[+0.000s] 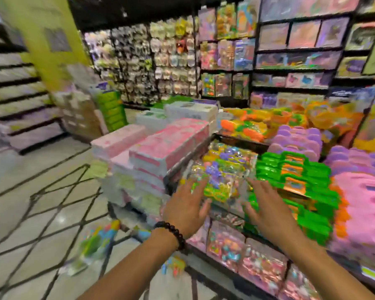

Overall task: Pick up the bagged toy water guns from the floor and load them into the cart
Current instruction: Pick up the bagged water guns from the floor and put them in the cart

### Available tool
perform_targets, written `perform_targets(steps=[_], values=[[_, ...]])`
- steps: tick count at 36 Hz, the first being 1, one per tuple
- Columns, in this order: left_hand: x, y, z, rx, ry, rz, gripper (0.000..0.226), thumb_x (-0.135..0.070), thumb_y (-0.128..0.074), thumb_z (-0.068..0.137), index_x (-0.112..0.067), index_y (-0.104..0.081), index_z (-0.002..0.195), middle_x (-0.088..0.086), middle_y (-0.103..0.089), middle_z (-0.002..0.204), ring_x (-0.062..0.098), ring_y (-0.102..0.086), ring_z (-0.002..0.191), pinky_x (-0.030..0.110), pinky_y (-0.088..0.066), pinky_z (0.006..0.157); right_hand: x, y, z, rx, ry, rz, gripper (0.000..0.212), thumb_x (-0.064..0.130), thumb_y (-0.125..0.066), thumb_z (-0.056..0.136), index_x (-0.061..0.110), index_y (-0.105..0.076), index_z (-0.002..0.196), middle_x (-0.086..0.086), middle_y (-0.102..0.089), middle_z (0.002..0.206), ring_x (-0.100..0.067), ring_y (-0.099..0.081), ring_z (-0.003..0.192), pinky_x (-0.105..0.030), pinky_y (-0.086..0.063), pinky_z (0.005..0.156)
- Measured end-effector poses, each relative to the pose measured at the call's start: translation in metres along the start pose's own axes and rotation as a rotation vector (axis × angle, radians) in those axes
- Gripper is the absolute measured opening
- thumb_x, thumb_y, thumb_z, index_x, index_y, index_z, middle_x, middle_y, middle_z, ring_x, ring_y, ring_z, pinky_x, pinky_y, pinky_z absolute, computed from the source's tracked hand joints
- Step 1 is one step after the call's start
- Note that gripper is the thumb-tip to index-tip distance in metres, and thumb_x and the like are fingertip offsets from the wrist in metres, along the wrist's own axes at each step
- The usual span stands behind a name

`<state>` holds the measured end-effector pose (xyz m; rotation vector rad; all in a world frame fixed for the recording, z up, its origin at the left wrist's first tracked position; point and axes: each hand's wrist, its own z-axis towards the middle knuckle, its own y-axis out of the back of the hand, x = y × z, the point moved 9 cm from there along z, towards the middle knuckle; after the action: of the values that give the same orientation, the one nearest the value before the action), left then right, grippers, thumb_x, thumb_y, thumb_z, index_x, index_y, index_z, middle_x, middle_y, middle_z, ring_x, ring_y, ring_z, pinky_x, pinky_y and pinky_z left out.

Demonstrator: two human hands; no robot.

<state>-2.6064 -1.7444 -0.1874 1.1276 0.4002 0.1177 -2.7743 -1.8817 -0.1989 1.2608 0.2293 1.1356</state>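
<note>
The view is motion-blurred. A clear bagged toy water gun (97, 243) lies on the tiled floor at the lower left. Two more bright bags (175, 265) (142, 233) lie nearby by my left forearm. A pile of clear bags with green, yellow and purple toys (227, 167) sits in a black-framed tier (183, 167); I cannot tell if this is the cart. My left hand (186, 211), with a bead bracelet, and my right hand (266, 204) flank that pile's near edge. Their fingers are spread and hold nothing.
Stacked pink and white boxes (160, 148) stand left of the tier. Green packs (294, 169) and pink and purple packs (359, 198) fill its right side, with bagged toys on the tier below (225, 245). Toy shelves (290, 50) line the back. A yellow pillar (41, 40) and stairs (20, 94) are left.
</note>
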Motion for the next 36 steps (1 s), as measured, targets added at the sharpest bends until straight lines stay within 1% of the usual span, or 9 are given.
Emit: perform_targets(steps=[3,8,12,16,18,25,28,32,36], values=[[0.092,0.036,-0.046,-0.013,0.127,0.029,0.062,-0.05,-0.045,0.098,-0.03,-0.034,0.155,0.007,-0.045,0.144,0.031,-0.051,0.124,0.045,-0.048,0.1,0.083,-0.057,0.021,0.077,0.093,0.033,0.067,0.029,-0.067,0.096,0.016,-0.04,0.155,-0.011,-0.047,0.147,-0.033,-0.044,0.137,-0.04,-0.038,0.112],[0.233,0.096,-0.124,-0.041,0.325,0.085,0.06,-0.049,-0.051,0.098,-0.033,-0.035,0.153,0.0,-0.047,0.143,0.026,-0.05,0.126,0.043,-0.05,0.097,0.221,-0.144,0.039,0.182,0.22,0.116,0.071,0.03,-0.07,0.092,0.022,-0.038,0.155,-0.006,-0.046,0.145,-0.028,-0.047,0.131,-0.036,-0.04,0.107],[0.328,0.14,-0.186,-0.097,0.477,0.095,0.06,-0.047,-0.054,0.098,-0.033,-0.036,0.154,0.001,-0.049,0.14,0.026,-0.051,0.121,0.042,-0.052,0.092,0.314,-0.201,0.042,0.246,0.298,0.149,0.066,0.028,-0.069,0.093,0.021,-0.041,0.152,-0.007,-0.048,0.143,-0.031,-0.05,0.128,-0.044,-0.043,0.109],[0.401,0.17,-0.243,-0.113,0.572,0.14,0.059,-0.05,-0.052,0.099,-0.033,-0.037,0.153,-0.001,-0.049,0.141,0.023,-0.052,0.123,0.039,-0.053,0.091,0.39,-0.248,0.043,0.291,0.359,0.136,0.065,0.03,-0.067,0.095,0.019,-0.041,0.154,-0.007,-0.047,0.146,-0.028,-0.047,0.134,-0.032,-0.033,0.108],[0.431,0.181,-0.269,-0.119,0.624,0.158,0.059,-0.052,-0.05,0.099,-0.03,-0.039,0.153,0.0,-0.049,0.14,0.024,-0.053,0.121,0.041,-0.054,0.09,0.423,-0.268,0.045,0.316,0.382,0.124,0.066,0.033,-0.065,0.097,0.024,-0.038,0.156,-0.005,-0.045,0.148,-0.026,-0.044,0.136,-0.033,-0.034,0.107],[0.507,0.199,-0.332,-0.151,0.762,0.167,0.058,-0.049,-0.054,0.097,-0.033,-0.037,0.15,0.004,-0.05,0.141,0.028,-0.055,0.12,0.045,-0.054,0.094,0.51,-0.335,0.052,0.433,0.448,0.184,0.061,0.03,-0.064,0.099,0.021,-0.041,0.155,-0.004,-0.044,0.149,-0.025,-0.042,0.137,-0.033,-0.035,0.109],[0.536,0.198,-0.346,-0.144,0.826,0.166,0.06,-0.051,-0.055,0.098,-0.036,-0.034,0.152,0.002,-0.048,0.141,0.028,-0.054,0.118,0.044,-0.055,0.089,0.537,-0.368,0.063,0.472,0.487,0.201,0.06,0.029,-0.063,0.099,0.02,-0.041,0.154,-0.003,-0.044,0.147,-0.023,-0.044,0.135,-0.031,-0.037,0.105],[0.574,0.196,-0.343,-0.103,0.872,0.211,0.062,-0.053,-0.051,0.098,-0.033,-0.035,0.154,0.001,-0.047,0.143,0.026,-0.054,0.118,0.04,-0.055,0.087,0.557,-0.412,0.086,0.512,0.507,0.238,0.061,0.036,-0.06,0.099,0.025,-0.037,0.155,0.002,-0.04,0.15,-0.021,-0.045,0.134,-0.036,-0.044,0.104],[0.615,0.192,-0.322,-0.068,0.89,0.251,0.061,-0.054,-0.046,0.098,-0.034,-0.031,0.155,-0.001,-0.045,0.143,0.023,-0.053,0.119,0.036,-0.055,0.084,0.571,-0.454,0.123,0.52,0.526,0.262,0.063,0.04,-0.06,0.099,0.028,-0.036,0.155,0.003,-0.041,0.151,-0.019,-0.042,0.137,-0.034,-0.041,0.107]])
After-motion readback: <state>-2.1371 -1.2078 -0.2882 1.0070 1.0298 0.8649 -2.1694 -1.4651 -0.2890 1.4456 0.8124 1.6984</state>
